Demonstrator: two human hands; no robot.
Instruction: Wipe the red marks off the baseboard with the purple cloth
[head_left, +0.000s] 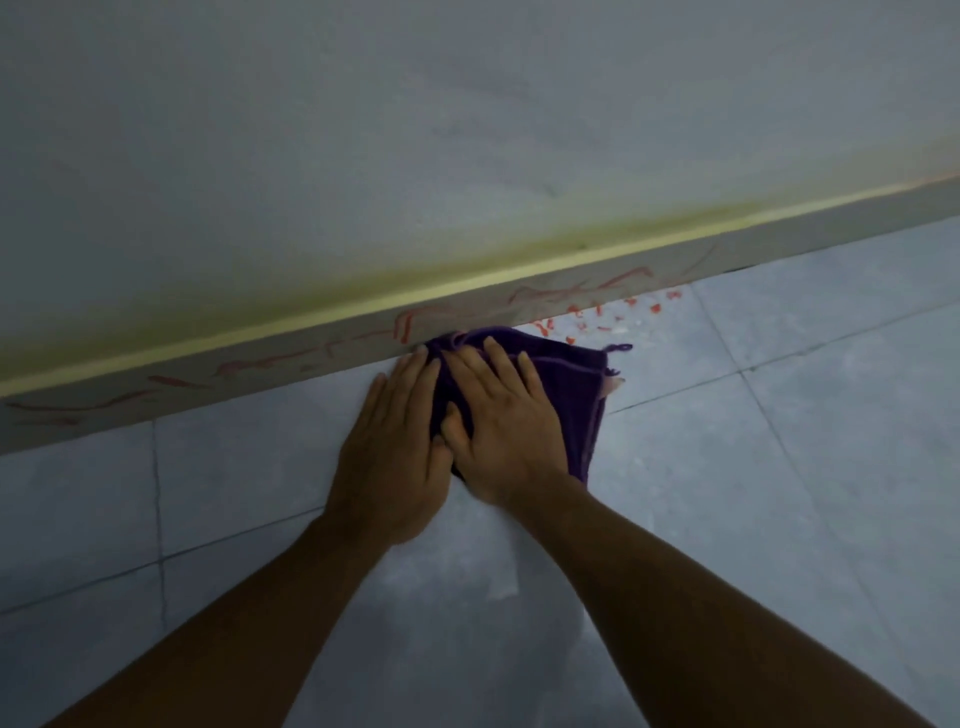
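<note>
A grey baseboard (322, 358) runs slanting from lower left to upper right along the foot of the wall. Red marks (270, 361) streak its face on both sides of my hands. The purple cloth (566, 379) lies folded on the floor, its far edge against the baseboard. My right hand (501, 415) presses flat on the cloth with fingers spread. Beside it, my left hand (395, 441) rests flat too, its fingertips at the baseboard and on the cloth's left edge. Part of the cloth is hidden under both hands.
Small red flecks (597, 314) dot the grey tiled floor (779, 467) right of the cloth, close to the baseboard. A yellowish strip (467, 280) tops the baseboard, with a stained grey wall (415, 130) above. A pale smear (498, 566) marks the tile between my forearms.
</note>
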